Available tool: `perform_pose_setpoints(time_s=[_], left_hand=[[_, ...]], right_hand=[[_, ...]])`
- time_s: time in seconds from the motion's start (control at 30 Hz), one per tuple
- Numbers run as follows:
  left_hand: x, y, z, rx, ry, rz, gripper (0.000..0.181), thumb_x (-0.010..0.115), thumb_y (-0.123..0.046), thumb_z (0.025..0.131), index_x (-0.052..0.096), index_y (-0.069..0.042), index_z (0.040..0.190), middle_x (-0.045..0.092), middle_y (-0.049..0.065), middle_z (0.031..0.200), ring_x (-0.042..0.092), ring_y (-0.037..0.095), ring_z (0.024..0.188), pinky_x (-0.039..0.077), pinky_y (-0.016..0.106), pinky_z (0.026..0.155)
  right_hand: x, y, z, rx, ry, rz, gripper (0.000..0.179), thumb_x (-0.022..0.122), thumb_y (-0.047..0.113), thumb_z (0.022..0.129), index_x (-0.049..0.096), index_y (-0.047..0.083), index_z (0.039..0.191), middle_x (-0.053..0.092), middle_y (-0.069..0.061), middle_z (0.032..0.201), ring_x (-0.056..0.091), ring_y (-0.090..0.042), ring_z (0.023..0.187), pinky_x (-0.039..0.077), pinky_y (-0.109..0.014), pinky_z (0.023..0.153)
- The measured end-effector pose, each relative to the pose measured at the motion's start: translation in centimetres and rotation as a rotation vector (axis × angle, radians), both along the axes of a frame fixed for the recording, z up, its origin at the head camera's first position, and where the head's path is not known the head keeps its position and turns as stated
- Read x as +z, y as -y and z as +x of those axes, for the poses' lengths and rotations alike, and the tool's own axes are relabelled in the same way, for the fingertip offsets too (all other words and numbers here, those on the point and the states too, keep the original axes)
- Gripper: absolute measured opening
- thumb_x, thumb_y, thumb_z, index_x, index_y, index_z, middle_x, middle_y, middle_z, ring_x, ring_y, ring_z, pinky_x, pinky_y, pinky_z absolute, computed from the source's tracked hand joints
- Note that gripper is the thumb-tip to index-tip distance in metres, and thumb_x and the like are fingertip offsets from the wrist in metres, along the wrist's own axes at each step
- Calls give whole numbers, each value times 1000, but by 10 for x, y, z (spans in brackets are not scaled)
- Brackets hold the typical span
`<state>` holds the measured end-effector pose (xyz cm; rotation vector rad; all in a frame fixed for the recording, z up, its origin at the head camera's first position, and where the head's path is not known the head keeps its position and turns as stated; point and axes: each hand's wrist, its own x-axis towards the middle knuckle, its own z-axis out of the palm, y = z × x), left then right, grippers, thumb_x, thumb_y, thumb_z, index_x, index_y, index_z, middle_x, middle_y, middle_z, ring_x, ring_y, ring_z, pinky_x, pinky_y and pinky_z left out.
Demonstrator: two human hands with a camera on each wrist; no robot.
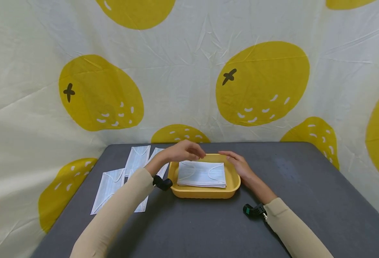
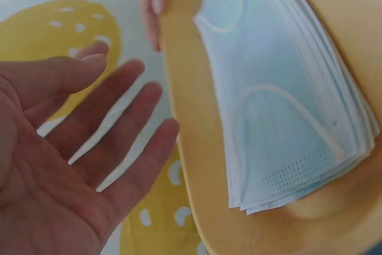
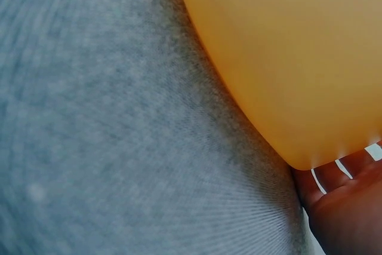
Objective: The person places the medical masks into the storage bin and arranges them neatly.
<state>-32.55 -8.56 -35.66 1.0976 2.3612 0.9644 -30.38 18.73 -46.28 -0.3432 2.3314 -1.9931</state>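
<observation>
A yellow plastic tray (image 1: 205,194) sits on the table with a neat stack of light-blue face masks (image 1: 201,174) inside, ear loops lying on top. My left hand (image 1: 183,151) hovers over the tray's far left corner, holding nothing. In the left wrist view its fingers (image 2: 128,153) are spread and relaxed beside the tray's rim, apart from the masks. My right hand (image 1: 238,164) rests along the tray's right side, fingers extended towards the far rim. The right wrist view shows that hand (image 3: 352,207) against the tray's outer wall (image 3: 286,76), its fingertips hidden behind it.
Several loose face masks (image 1: 109,188) lie flat on the left of the dark grey table (image 1: 196,229), partly hidden by my left sleeve (image 1: 121,211). A white curtain (image 1: 183,89) printed with yellow fruit hangs behind the table and at its sides.
</observation>
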Motion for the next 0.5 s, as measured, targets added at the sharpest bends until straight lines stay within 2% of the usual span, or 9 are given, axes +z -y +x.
perform_pose_setpoints(time_s=[0.13,0.23,0.33,0.5], left_hand=[[-1,15,11,73,-21,76,25,56,-18,97,67,-14,119,66,8,120,62,26,112,53,33,93],[-2,29,20,139,-21,142,25,56,-22,97,68,-15,118,68,4,118,61,28,112,52,36,93],[-4,46,30,230,-35,187,24,58,-26,96,68,-18,117,67,-1,117,60,22,112,51,39,95],[-10,77,42,360,-78,260,24,59,-29,96,68,-21,116,66,5,120,59,15,112,49,43,97]], right_hand=[[0,-2,1,15,-14,-12,37,37,17,104,54,9,136,45,-12,147,42,-32,134,34,-53,111],[-1,-4,1,21,-21,-21,37,38,16,104,54,8,136,45,-13,147,40,-32,136,32,-53,112],[-1,-5,1,19,-28,-18,37,38,16,104,54,8,136,45,-13,147,39,-33,136,32,-53,112],[-1,-5,1,13,-27,-10,37,37,18,105,54,9,136,45,-12,147,41,-32,134,33,-52,111]])
